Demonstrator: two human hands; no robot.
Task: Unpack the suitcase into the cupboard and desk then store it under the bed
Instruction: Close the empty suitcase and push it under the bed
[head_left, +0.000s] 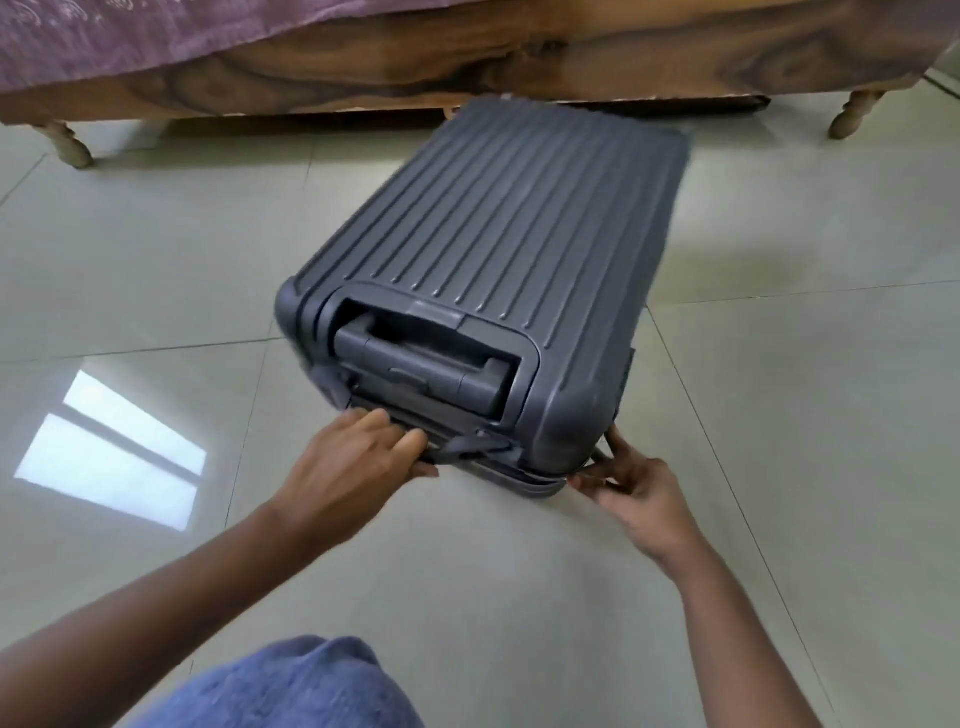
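The suitcase, dark grey with a ribbed shell, lies flat and closed on the tiled floor, directly ahead of both hands. Its far end sits at the lower edge of the bed frame; whether it has passed beneath the frame cannot be told. The near end, carrying the recessed pull handle, faces the person.

The left hand is at the near end's lower edge, left of centre. Its fingers are curled over the carry strap there and grip it, thumb below.

The right hand is at the near right corner of the case. Its fingers are bent against the lower rim and seam, fingertips touching the shell. Motion blur obscures the detail, so whether it pinches a tab or merely presses the corner cannot be told.

Beyond the hands, a purple bedspread hangs over the wooden frame, and two turned bed legs stand on the floor to either side of the case. Left of the left hand, a bright window reflection shows on the tiles. Below both forearms, blue cloth covers the person's knee.
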